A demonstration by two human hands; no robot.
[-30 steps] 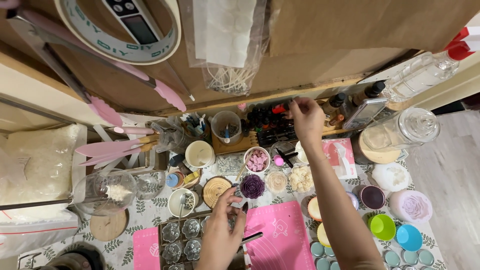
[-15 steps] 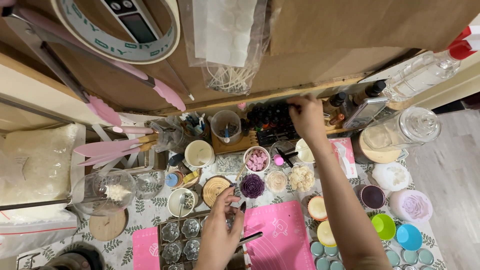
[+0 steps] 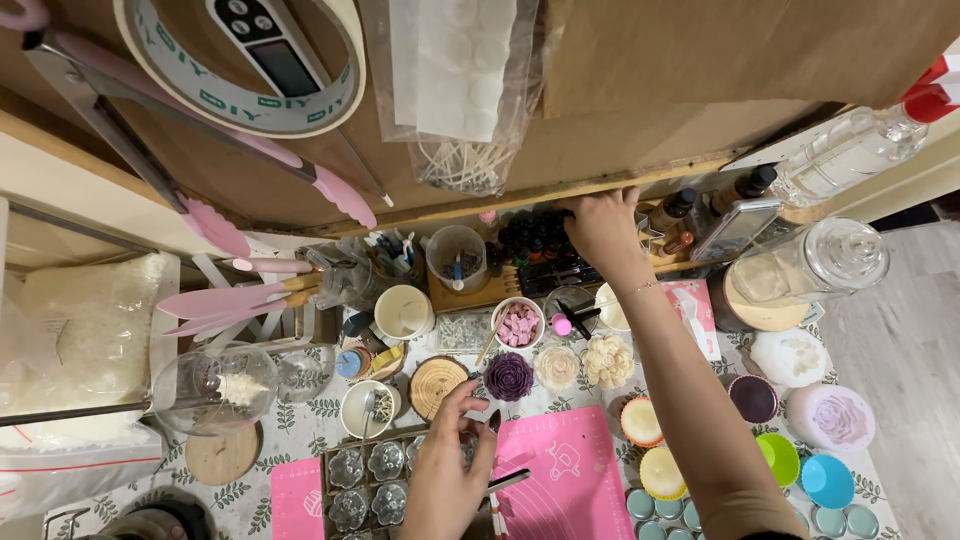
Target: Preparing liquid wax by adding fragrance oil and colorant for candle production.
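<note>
Right hand (image 3: pixel 600 228), upper centre of frame, is curled over small dark bottles (image 3: pixel 535 245); grip cannot be told. Left hand (image 3: pixel 447 470), lower centre, is pinched loosely above the mould tray (image 3: pixel 372 480).

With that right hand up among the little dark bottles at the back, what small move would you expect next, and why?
Probably closing the fingers on one bottle and lifting it out: the right hand is already on the rack of small dark bottles, while the left hand hovers beside the purple flower candle.
</note>
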